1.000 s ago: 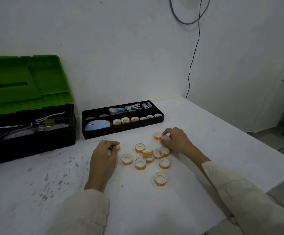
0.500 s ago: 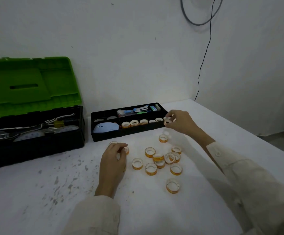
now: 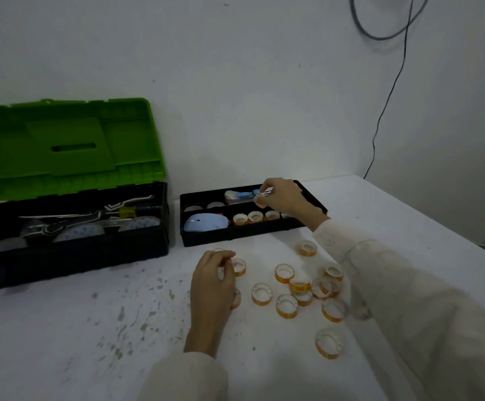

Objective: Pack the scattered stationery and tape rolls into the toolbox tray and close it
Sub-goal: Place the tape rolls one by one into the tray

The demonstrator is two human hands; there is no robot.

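Observation:
The black toolbox tray (image 3: 235, 238) sits on the white table, right of the open toolbox (image 3: 70, 256). A row of small orange-edged tape rolls (image 3: 254, 217) lies in its front compartment beside a pale blue rounded item (image 3: 205, 222). A blue and white stapler-like tool (image 3: 240, 195) lies in the back compartment. My right hand (image 3: 281, 196) hovers over the tray's back right part, fingers pinched, seemingly on a small tape roll that is mostly hidden. Several loose tape rolls (image 3: 284, 272) are scattered in front of the tray. My left hand (image 3: 212, 282) rests on the table, fingers curled on one roll.
The toolbox's green lid (image 3: 62, 146) stands open against the wall, with metal tools and tape in the black base. A black cable (image 3: 380, 123) hangs down the wall at the back right. The table's right edge (image 3: 467, 241) runs diagonally close to my right sleeve.
My right hand lifted from the scattered rolls and moved back over the tray with its fingers pinched. My left hand stayed on its roll. The view shifted closer.

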